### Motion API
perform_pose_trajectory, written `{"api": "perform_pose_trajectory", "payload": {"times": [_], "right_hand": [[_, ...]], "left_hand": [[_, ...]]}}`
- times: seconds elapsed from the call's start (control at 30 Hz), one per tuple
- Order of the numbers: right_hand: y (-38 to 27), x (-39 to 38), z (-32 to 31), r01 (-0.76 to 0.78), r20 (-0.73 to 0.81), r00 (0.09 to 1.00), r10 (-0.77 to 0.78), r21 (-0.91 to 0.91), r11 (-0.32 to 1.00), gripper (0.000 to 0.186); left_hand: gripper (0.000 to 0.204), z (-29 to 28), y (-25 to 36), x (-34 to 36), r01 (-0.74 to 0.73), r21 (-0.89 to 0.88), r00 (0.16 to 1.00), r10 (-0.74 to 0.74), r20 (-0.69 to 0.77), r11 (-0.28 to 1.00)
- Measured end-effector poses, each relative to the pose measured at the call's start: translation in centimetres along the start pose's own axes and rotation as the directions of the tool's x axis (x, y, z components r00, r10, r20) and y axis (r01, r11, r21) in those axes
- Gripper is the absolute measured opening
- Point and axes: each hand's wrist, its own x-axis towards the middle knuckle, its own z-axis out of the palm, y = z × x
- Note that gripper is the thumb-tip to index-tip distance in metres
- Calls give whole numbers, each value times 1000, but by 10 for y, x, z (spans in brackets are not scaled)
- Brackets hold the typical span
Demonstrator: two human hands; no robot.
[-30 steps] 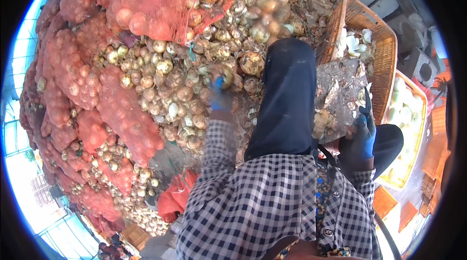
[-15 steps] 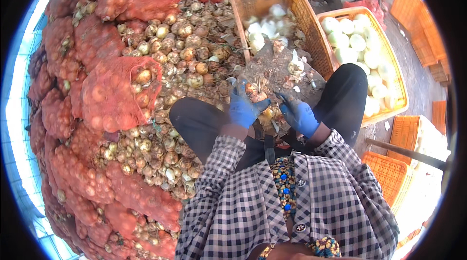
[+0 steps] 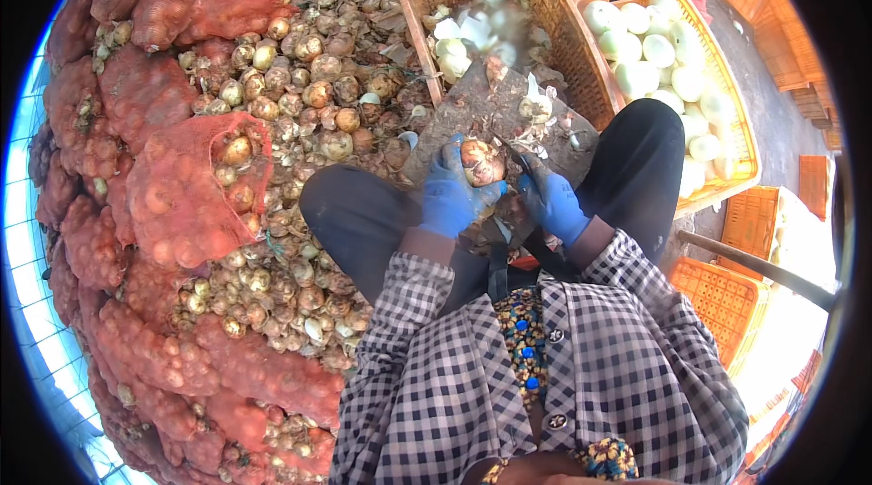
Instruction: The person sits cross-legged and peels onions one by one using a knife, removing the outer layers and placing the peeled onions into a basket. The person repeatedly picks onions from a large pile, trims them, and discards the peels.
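My left hand [image 3: 450, 194], in a blue-palmed glove, is closed around a brown-skinned onion [image 3: 481, 162] between my knees. My right hand [image 3: 556, 203], gloved alike, grips a small knife [image 3: 511, 154], its dark blade pointing up and left beside the onion's right side. Whether the blade touches the onion I cannot tell; the handle is hidden in my fist. Just beyond both hands lies a grey, dirty board [image 3: 568, 129] with a partly peeled white onion [image 3: 536, 105] and skin scraps on it.
An orange crate [image 3: 581, 58] with peels and white pieces stands beyond the board. Right of it, another crate [image 3: 743, 126] holds peeled white onions [image 3: 658, 51]. Loose unpeeled onions [image 3: 318, 94] heap at my left, among red mesh sacks [image 3: 186, 190]. A bar [image 3: 754, 267] juts in at right.
The onion in my left hand has been turned, now showing its rounded skin rather than its dry, stringy end. My knife has come up beside it. The whole view has shifted slightly.
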Motion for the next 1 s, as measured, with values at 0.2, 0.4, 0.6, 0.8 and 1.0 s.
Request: {"api": "perform_pose_trajectory", "payload": {"times": [0.2, 0.4, 0.6, 0.8, 1.0], "right_hand": [[-15, -6, -10, 178, 32, 984, -175, -201, 963, 52], [-5, -2, -9, 166, 103, 984, -143, -277, 946, 59], [-30, -13, -28, 39, 177, 984, -6, -180, 983, 63], [-27, -10, -17, 61, 158, 987, -22, -246, 967, 63], [-28, -1, -16, 71, 120, 992, -39, -275, 959, 63]], "left_hand": [[110, 4, -5, 4, -32, -147, 999, 29, -20, 989], [110, -1, 12, 0, 12, -178, 998, -22, -54, 984], [121, 6, -1, 5, -41, 50, 998, 38, 53, 998], [121, 10, -4, 3, -118, 67, 992, 120, -27, 991], [115, 11, -1, 11, -162, -74, 985, 157, -73, 984]]}}
